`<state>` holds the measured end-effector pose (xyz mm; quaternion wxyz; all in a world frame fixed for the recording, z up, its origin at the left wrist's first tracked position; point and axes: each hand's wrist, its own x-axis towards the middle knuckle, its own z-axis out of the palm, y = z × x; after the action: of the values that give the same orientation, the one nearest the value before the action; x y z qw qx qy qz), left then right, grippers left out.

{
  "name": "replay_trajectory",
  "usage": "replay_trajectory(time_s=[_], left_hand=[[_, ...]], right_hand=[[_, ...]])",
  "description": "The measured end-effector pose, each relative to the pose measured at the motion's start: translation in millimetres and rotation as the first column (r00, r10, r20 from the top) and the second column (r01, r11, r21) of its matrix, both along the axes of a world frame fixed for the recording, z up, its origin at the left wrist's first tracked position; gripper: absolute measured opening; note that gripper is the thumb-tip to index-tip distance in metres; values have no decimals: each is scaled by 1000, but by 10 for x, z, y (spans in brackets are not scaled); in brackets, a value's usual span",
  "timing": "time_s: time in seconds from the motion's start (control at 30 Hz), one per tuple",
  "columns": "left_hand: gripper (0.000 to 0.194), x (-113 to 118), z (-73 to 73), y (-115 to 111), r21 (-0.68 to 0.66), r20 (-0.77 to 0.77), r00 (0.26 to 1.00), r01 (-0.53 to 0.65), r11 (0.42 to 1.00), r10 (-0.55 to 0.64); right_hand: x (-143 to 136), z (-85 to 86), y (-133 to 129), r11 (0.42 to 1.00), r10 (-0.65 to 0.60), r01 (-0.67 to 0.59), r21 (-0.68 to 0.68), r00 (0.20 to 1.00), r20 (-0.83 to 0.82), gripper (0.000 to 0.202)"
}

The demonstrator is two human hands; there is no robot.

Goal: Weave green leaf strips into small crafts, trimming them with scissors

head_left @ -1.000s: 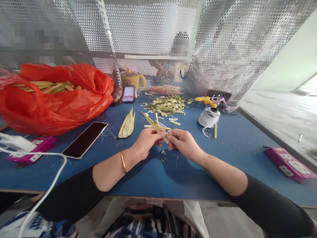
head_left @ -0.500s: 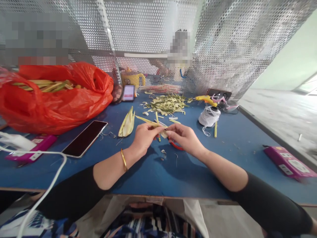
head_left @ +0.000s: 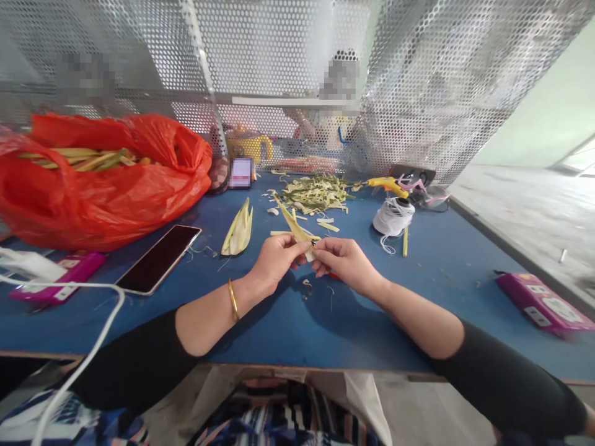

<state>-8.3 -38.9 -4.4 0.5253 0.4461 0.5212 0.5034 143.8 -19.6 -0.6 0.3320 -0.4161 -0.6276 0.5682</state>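
A pale green husk leaf (head_left: 294, 224) is pinched at its lower end between both hands, its pointed tip slanting up and left. My left hand (head_left: 274, 261) closes thumb and fingers on it; a gold bangle sits on that wrist. My right hand (head_left: 343, 260) grips the same end, fingertips almost touching the left ones. Under the right hand shows a red curved piece (head_left: 333, 276), mostly hidden. Just beyond the hands lie thin cut strips (head_left: 329, 227). Left of them rests a bundle of husk leaves (head_left: 238, 230).
A heap of husk trimmings (head_left: 316, 193) lies before the perforated metal screen (head_left: 279, 49). Right: white string spool (head_left: 393, 217), yellow glue gun (head_left: 388, 184), glasses (head_left: 430, 197), purple box (head_left: 542, 300). Left: red plastic bag (head_left: 116, 210) of husks, dark-screened phone (head_left: 160, 259), white cable (head_left: 105, 334).
The husk leaf has turned from pointing left to standing more upright, tip away from me. Both hands have shifted slightly toward me, and the red piece is more covered.
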Motion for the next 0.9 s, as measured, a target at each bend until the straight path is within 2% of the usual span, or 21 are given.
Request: replay_trajectory(time_s=[0.07,0.13,0.2,0.23,0.3,0.37,0.47,0.63,0.7,0.77,0.8,0.83,0.9], left_hand=[[11,-16,9,6,13,5,1000,-14,1000,14],[10,-33,20,16,11,25,999,-29,1000,29],[10,-44,27,27,-1,56,997,-52,999,52],[10,-46,29,31,-8,71,996,-60,998,61],[12,-46,28,35,-25,99,993,-66,997,68],[13,-42,26,31,-40,125,991,-53,998,57],[15,-34,28,13,-50,153,988,-17,999,24],[18,-22,42,-13,-94,208,978,57,994,-36],[16,-16,48,-18,-124,230,972,78,989,-48],[14,-10,50,-22,-149,242,969,83,985,-45],[13,-7,50,-24,-157,244,969,80,984,-40],[12,-4,48,-26,-162,243,969,77,984,-35],[12,1,40,-30,-163,229,973,62,985,-24]], right_hand=[[19,10,8,999,37,-37,-12,999,21,17],[52,20,23,998,57,-59,36,997,54,12],[89,29,36,979,23,-40,198,996,88,9],[106,33,41,946,-14,-21,323,994,105,9],[134,40,44,814,-78,-14,581,988,134,14],[146,36,40,657,-87,-80,750,980,180,16],[139,3,31,503,-58,-200,841,963,263,10],[127,-58,33,315,-230,-228,921,923,307,20],[133,-66,44,263,-258,-242,934,915,310,20],[140,-68,54,246,-265,-238,939,916,302,21],[141,-68,55,260,-267,-228,938,917,297,21],[140,-68,54,291,-264,-215,932,919,294,21],[130,-69,43,398,-236,-175,900,929,285,18]])
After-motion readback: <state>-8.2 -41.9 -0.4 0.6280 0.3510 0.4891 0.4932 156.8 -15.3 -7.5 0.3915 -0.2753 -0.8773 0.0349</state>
